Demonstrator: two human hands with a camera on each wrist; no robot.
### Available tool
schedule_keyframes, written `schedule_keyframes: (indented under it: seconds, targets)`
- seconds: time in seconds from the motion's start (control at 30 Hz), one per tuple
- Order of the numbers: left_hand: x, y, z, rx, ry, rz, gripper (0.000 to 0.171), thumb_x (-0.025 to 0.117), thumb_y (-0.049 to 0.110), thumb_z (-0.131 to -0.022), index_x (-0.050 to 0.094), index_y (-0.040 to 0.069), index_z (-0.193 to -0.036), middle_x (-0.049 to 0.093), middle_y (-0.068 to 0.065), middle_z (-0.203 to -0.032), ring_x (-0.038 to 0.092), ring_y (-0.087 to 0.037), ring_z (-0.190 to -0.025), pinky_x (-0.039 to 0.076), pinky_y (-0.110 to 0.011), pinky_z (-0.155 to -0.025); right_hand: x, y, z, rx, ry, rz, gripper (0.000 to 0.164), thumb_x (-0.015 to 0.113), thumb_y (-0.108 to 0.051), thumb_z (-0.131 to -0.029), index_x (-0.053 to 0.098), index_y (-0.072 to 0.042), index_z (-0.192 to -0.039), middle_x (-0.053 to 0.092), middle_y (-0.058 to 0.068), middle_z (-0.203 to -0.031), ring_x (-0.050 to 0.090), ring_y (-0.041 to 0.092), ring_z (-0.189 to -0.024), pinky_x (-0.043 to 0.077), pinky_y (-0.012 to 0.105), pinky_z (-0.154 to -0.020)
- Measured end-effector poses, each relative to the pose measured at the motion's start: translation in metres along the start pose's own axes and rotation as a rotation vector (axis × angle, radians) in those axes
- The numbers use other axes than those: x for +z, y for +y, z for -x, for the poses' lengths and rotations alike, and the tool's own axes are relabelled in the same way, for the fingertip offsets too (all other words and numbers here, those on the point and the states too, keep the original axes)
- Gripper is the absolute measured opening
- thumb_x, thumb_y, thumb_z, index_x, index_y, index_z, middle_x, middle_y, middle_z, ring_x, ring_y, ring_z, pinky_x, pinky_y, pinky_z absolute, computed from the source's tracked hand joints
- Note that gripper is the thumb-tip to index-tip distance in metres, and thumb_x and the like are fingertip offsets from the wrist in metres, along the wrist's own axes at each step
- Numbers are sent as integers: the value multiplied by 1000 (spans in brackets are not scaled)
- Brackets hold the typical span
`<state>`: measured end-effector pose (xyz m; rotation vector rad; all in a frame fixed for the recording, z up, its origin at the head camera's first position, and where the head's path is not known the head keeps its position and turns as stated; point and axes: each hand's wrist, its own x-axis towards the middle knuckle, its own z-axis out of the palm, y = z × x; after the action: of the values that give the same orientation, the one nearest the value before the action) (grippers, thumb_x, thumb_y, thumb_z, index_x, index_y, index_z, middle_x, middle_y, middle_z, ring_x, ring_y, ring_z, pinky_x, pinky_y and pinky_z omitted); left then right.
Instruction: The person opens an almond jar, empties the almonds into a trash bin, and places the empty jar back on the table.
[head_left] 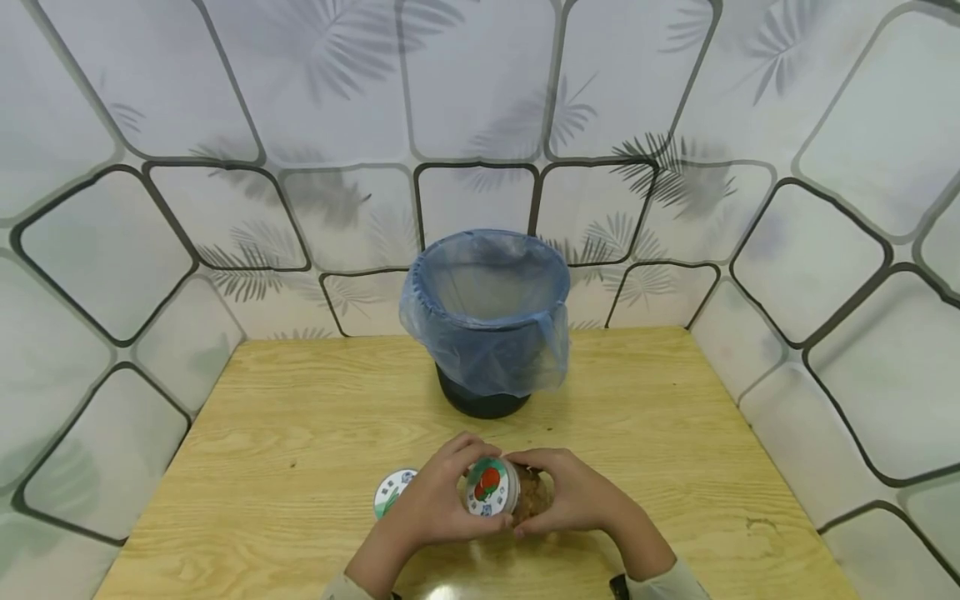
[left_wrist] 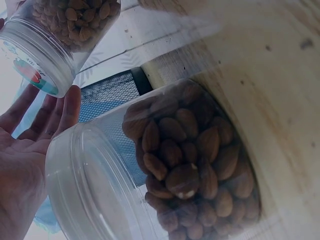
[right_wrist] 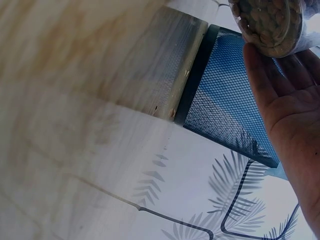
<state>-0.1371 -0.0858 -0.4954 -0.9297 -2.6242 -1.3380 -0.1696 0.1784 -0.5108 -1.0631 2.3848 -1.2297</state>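
Between both hands a clear jar of almonds [head_left: 534, 493] is held tilted over the table, its lid end turned to the left. My left hand [head_left: 433, 507] grips the lid end, fingers behind and thumb in front of the white-and-green lid [head_left: 488, 487] with red fruit printed on it. Round the base end curls my right hand [head_left: 583, 495], its fingertips on the jar's side, as the right wrist view also shows. A second clear jar of almonds [left_wrist: 190, 160] stands on the table beside my left forearm; its printed top [head_left: 393, 490] is partly hidden by that hand.
Beyond the hands stands a black mesh bin [right_wrist: 225, 95] lined with a blue plastic bag [head_left: 487, 354]. The wooden table [head_left: 315, 417] is bordered at the back and sides by patterned cloth walls [head_left: 480, 108].
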Motion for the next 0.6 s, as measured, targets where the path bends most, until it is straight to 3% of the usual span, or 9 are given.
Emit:
schedule_keyframes:
  seconds: [0.33, 0.6]
  targets:
    - [2, -2, -1, 7, 34, 6, 63, 90, 55, -81, 69, 22, -131, 62, 16, -123, 62, -2, -104, 60, -29, -84, 0, -1, -1, 0, 3, 3, 79, 95, -47, -78, 60, -35, -147, 67, -17, -139, 67, 9, -125, 57, 35, -107]
    - [1, 0, -2, -38, 38, 17, 60, 91, 55, -80, 70, 25, -128, 62, 16, -119, 62, -1, -99, 60, -27, -82, -1, -2, -1, 10, 0, 4, 78, 95, -47, -78, 61, -33, -147, 67, -17, -139, 67, 9, -125, 57, 35, -107]
